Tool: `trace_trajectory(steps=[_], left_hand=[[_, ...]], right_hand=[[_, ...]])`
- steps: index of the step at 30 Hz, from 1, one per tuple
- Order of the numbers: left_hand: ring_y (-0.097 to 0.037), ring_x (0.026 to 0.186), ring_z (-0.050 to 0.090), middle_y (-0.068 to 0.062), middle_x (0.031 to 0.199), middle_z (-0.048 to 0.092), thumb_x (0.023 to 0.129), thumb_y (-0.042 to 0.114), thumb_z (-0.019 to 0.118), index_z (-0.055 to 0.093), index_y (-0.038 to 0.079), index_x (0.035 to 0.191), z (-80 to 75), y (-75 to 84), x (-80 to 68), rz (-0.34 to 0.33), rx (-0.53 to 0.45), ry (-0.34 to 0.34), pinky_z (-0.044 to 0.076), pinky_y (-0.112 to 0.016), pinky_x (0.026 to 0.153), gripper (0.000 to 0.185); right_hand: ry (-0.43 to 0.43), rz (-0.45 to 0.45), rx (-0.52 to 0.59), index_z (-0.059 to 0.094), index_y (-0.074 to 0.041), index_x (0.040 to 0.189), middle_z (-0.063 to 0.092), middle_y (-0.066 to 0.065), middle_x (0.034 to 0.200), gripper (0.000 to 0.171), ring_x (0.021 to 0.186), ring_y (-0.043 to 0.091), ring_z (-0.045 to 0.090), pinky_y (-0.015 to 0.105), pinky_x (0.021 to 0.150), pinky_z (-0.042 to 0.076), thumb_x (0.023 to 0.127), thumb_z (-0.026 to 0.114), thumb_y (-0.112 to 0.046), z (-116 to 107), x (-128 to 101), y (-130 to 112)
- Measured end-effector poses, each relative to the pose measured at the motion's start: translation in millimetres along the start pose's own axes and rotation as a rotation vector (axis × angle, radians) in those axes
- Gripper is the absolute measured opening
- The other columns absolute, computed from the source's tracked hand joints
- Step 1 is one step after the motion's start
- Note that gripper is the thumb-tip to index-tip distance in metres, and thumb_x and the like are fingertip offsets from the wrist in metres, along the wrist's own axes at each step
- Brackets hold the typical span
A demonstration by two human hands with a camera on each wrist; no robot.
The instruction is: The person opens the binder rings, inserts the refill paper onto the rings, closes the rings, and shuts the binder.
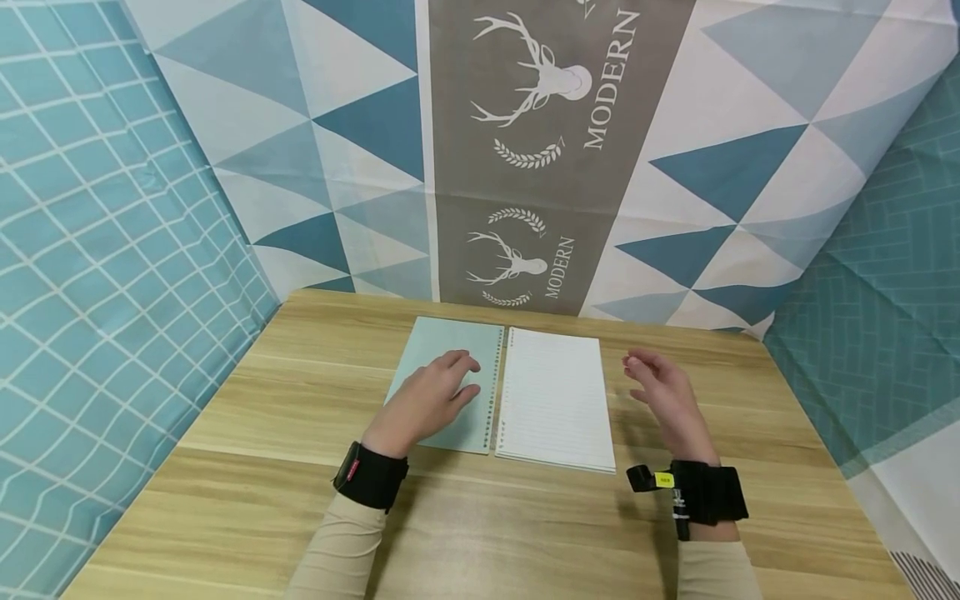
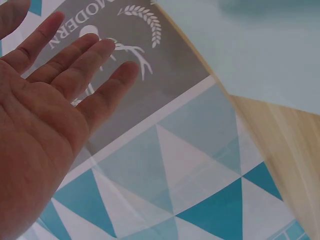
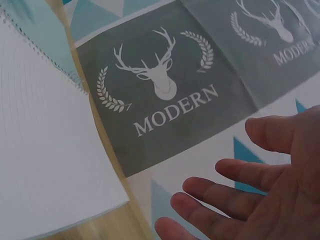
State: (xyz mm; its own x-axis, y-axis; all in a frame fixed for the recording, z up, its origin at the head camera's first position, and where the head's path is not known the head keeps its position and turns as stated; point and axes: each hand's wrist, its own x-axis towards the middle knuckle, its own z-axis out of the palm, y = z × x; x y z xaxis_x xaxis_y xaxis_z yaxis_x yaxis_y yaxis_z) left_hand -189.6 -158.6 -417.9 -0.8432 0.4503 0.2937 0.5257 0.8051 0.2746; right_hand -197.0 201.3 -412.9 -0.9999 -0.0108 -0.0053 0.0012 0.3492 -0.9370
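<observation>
An open notebook lies flat on the table. Its pale green cover (image 1: 442, 337) is on the left, and its white lined pages (image 1: 555, 400) are on the right, with rows of small holes along the facing edges. Over the green cover is my left hand (image 1: 426, 400), fingers relaxed and holding nothing; the left wrist view shows its palm and spread fingers (image 2: 75, 70). My right hand (image 1: 666, 400) hovers just right of the pages, also holding nothing. Loosely extended fingers (image 3: 222, 200) show beside the page edge in the right wrist view.
The wood-grain table (image 1: 480, 533) meets a patterned cloth backdrop (image 1: 517, 200) along its far edge. A blue gridded cloth (image 1: 112, 250) borders the left side, and a teal cloth (image 1: 885, 317) the right. Black bands (image 1: 372, 477) wrap both wrists.
</observation>
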Motion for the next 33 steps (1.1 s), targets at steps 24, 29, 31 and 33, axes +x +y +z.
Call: trace_trajectory(steps=[24,29,31,33], left_hand=[[-0.016,0.086,0.068,-0.005,0.113,0.070,0.100,0.023,0.066,0.068,0.012,0.117,-1.9,20.6,1.8,0.152,0.081,0.046,0.057,-0.030,0.073,0.021],[-0.010,0.071,0.060,0.000,0.096,0.069,0.097,0.021,0.070,0.070,0.014,0.105,0.8,22.6,1.0,0.160,0.106,0.036,0.050,-0.025,0.062,0.010],[-0.008,0.068,0.058,0.003,0.090,0.067,0.096,0.020,0.071,0.069,0.015,0.099,3.0,23.4,0.5,0.162,0.108,0.009,0.048,-0.023,0.060,0.006],[-0.006,0.066,0.055,0.005,0.085,0.065,0.096,0.020,0.071,0.067,0.015,0.095,5.6,24.4,0.9,0.159,0.097,-0.025,0.046,-0.021,0.059,0.006]], right_hand=[[-0.085,-0.327,-0.532,0.035,-0.001,0.156,0.040,0.025,0.159,0.063,0.148,0.044,0.036,0.063,0.117,0.033,0.104,0.059,-0.026,50.3,-16.5,-37.5],[-0.101,-0.375,-0.581,0.038,-0.002,0.154,0.043,0.022,0.157,0.062,0.147,0.042,0.039,0.060,0.117,0.034,0.102,0.062,-0.027,60.0,-17.6,-36.9],[-0.128,-0.387,-0.598,0.044,-0.003,0.151,0.048,0.020,0.153,0.059,0.144,0.038,0.045,0.058,0.114,0.040,0.102,0.063,-0.028,65.9,-18.3,-35.5],[-0.155,-0.398,-0.617,0.051,-0.006,0.147,0.055,0.016,0.147,0.053,0.139,0.034,0.052,0.054,0.110,0.045,0.101,0.064,-0.028,71.4,-19.0,-34.3]])
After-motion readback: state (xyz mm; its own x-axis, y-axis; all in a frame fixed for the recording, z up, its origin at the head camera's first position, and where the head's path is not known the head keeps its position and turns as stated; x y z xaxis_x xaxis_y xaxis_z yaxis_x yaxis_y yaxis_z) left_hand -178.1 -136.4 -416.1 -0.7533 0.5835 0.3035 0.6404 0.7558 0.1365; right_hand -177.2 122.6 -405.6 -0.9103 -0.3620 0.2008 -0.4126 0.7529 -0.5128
